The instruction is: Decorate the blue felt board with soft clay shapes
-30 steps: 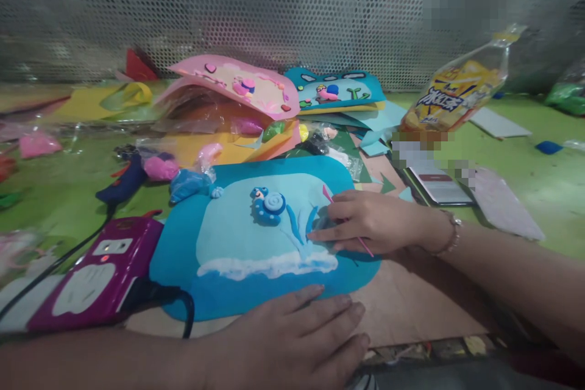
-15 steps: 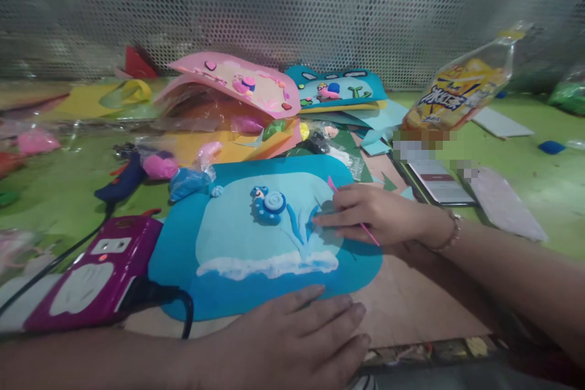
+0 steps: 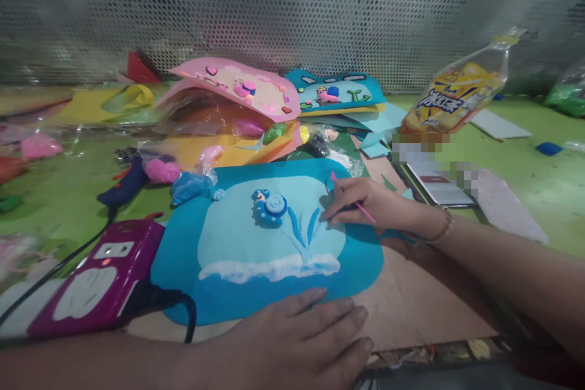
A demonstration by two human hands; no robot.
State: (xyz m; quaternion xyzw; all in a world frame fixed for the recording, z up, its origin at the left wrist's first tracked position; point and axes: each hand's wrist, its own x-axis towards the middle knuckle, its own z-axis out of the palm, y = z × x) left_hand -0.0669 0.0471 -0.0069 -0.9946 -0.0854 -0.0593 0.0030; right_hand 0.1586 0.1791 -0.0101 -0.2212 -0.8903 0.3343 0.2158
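My right hand (image 3: 361, 204) is closed around a thin pink modelling tool (image 3: 365, 212), its fingertips close to the clay leaves (image 3: 305, 233) on the picture. The blue foam sheet (image 3: 176, 271) carries a light blue panel with a blue clay snail (image 3: 270, 207), those leaves and a band of white clay (image 3: 269, 269) along the bottom. A small pale blue clay lump (image 3: 219, 194) sits at its upper left. Spread flat, my left hand (image 3: 301, 338) rests along the sheet's lower edge with its fingers stretched out and holds nothing.
At the left stands a purple power box (image 3: 98, 277) with a black plug and cable. Bagged clay (image 3: 192, 187) lies behind the sheet. Pink (image 3: 237, 85) and teal (image 3: 336, 94) craft pictures lean at the back. A bottle (image 3: 461, 88) and a phone (image 3: 434, 180) are at the right.
My right hand has drawn slightly up and right, away from the rightmost leaf, uncovering it. The pink tool has turned a little with it. My left hand stays in place.
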